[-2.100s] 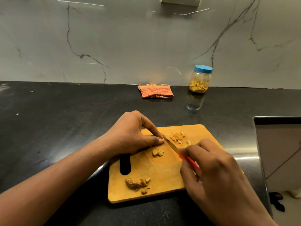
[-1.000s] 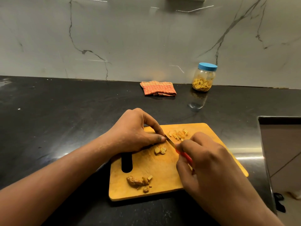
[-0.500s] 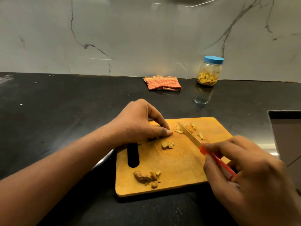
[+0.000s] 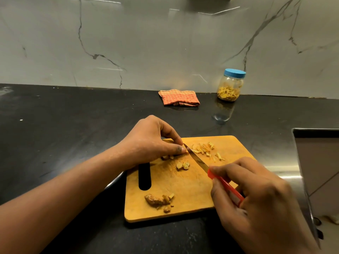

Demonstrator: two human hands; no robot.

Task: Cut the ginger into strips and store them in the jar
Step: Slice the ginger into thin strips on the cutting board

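In the head view, a ginger piece is pinned to the cutting board under the curled fingertips of the left hand, near the board's far left corner (only its lower edge shows beneath the fingers). The left forearm is laid in from the near left of the bench, with the knuckles arched high and the thumb stretched toward the blade.

The knife is gripped by the right hand, whose fingers are wrapped round the red handle. The blade is slanted toward the far left, and its tip is set right against the left fingertips.

Cut strips are scattered just beyond the blade, toward the board's far edge. Two small slices are seen between the hands, on the blade's near side. A knobbly ginger lump with scraps is found near the board's near edge, close to the handle slot.

The jar, capped with a blue lid and partly filled with yellow pieces, is stood at the bench's far edge, well apart from both hands. A folded checked cloth is laid to its left.
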